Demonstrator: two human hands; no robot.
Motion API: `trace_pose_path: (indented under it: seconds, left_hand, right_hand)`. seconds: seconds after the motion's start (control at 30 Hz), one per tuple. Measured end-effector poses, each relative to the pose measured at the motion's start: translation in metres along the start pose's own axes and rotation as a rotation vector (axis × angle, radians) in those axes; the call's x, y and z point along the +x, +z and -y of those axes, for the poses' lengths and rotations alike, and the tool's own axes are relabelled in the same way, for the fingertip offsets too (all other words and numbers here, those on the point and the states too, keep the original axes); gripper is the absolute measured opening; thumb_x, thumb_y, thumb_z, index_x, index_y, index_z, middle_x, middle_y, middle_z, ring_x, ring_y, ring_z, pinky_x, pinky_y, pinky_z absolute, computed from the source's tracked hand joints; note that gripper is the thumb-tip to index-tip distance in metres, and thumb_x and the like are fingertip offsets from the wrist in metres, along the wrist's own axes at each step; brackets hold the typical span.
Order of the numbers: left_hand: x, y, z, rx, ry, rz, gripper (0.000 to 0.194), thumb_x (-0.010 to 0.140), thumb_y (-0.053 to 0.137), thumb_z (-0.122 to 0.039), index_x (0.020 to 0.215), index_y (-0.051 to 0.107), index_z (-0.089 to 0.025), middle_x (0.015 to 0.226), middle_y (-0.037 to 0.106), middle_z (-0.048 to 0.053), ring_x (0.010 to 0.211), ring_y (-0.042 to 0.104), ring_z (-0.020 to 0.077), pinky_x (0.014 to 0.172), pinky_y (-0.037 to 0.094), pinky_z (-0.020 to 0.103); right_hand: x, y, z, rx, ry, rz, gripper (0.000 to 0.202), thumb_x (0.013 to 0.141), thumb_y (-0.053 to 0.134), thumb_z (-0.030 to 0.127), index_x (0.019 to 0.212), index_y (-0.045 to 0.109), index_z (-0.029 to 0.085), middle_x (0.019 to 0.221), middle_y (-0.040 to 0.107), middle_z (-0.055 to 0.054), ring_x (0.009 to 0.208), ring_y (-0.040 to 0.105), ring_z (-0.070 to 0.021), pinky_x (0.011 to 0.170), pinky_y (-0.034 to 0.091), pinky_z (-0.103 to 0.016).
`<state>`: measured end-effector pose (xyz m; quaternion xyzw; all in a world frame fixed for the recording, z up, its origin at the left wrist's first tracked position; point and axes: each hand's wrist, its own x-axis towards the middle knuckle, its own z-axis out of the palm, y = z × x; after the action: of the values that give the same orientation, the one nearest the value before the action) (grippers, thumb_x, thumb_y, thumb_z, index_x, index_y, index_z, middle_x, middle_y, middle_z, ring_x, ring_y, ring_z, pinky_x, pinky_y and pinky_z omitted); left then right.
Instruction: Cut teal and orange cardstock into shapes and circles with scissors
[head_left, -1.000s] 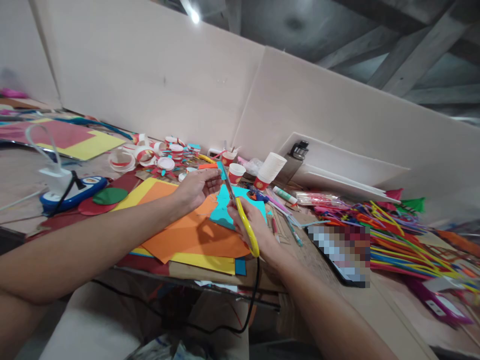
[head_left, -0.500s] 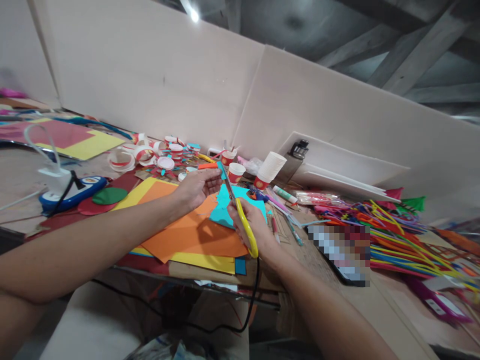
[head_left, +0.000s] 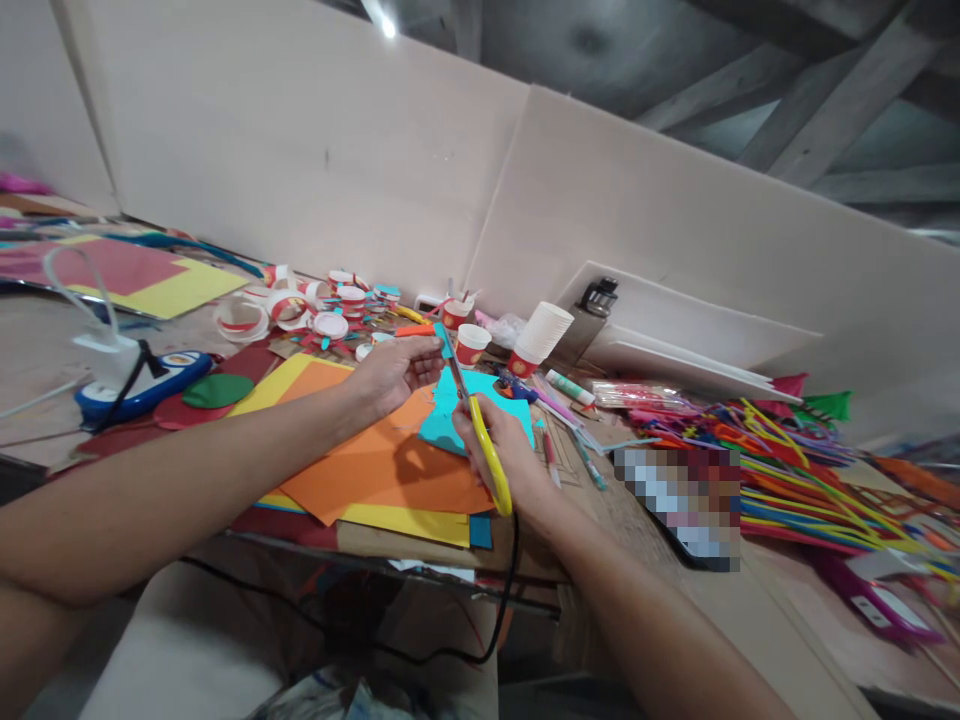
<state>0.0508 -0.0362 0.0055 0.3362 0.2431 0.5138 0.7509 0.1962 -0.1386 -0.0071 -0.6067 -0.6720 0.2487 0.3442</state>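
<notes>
Barely shifted since the earlier frame, beyond a slight leftward swing at the handle end of the yellow scissors (head_left: 493, 462).
Nearest, gripped through the handles by curled fingers of the right hand (head_left: 514, 455) and aimed away, probably for leverage; blade gap too small to tell. Ahead of those fingers, at the blades, a blue strip (head_left: 441, 336), pinched in nearly closed fingers of the left hand (head_left: 394, 378), seemingly for steadiness. Beneath both, orange paper (head_left: 360, 482) and a cyan sheet (head_left: 442, 428); just beyond, a paper cup (head_left: 472, 346).

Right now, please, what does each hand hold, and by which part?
Right hand: yellow-handled metal scissors, by the handle; left hand: turquoise paper piece, by one edge.
</notes>
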Motion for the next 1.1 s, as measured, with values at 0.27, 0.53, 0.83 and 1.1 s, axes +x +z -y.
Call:
trace_pose_path:
  seconds: [0.27, 0.53, 0.83, 1.1]
  left_hand:
    - [0.0015, -0.0021, 0.0012, 0.0, -0.01, 0.008, 0.002, 0.075, 0.061, -0.011, 0.073, 0.062, -0.011, 0.059, 0.062, 0.001, 0.052, 0.059, 0.0084, 0.054, 0.049, 0.02]
    - [0.0038, -0.0035, 0.0028, -0.005, -0.026, 0.006, 0.003, 0.075, 0.061, -0.01, 0.071, 0.062, -0.011, 0.058, 0.062, 0.001, 0.051, 0.058, 0.0079, 0.053, 0.049, 0.02]
    - [0.0, 0.0004, -0.0007, -0.017, -0.045, 0.001, 0.006, 0.077, 0.058, -0.009, 0.073, 0.061, -0.01, 0.056, 0.061, 0.001, 0.05, 0.059, 0.0082, 0.052, 0.049, 0.019]
    - [-0.0026, 0.0025, -0.0005, -0.019, -0.065, -0.008, 0.007, 0.077, 0.059, -0.009, 0.071, 0.061, -0.01, 0.056, 0.06, 0.001, 0.05, 0.058, 0.0082, 0.052, 0.05, 0.02]
  right_hand:
    - [0.0009, 0.0003, -0.0006, 0.001, 0.025, -0.019, 0.021, 0.083, 0.046, 0.043, 0.081, 0.05, 0.022, 0.053, 0.046, 0.005, 0.046, 0.041, -0.01, 0.042, 0.029, -0.02]
    - [-0.001, 0.0004, 0.0039, 0.012, 0.011, 0.011, 0.021, 0.085, 0.046, 0.042, 0.081, 0.048, 0.022, 0.053, 0.044, 0.006, 0.045, 0.04, -0.0091, 0.043, 0.03, -0.019]
    - [-0.0021, 0.0002, 0.0057, -0.018, -0.015, 0.028, 0.014, 0.085, 0.048, 0.036, 0.084, 0.045, 0.022, 0.057, 0.045, 0.007, 0.046, 0.039, -0.0075, 0.044, 0.028, -0.018]
    - [-0.0015, 0.0034, 0.0045, -0.041, -0.027, -0.034, 0.02, 0.087, 0.043, 0.039, 0.077, 0.044, 0.022, 0.056, 0.043, 0.006, 0.047, 0.039, -0.0083, 0.045, 0.029, -0.019]
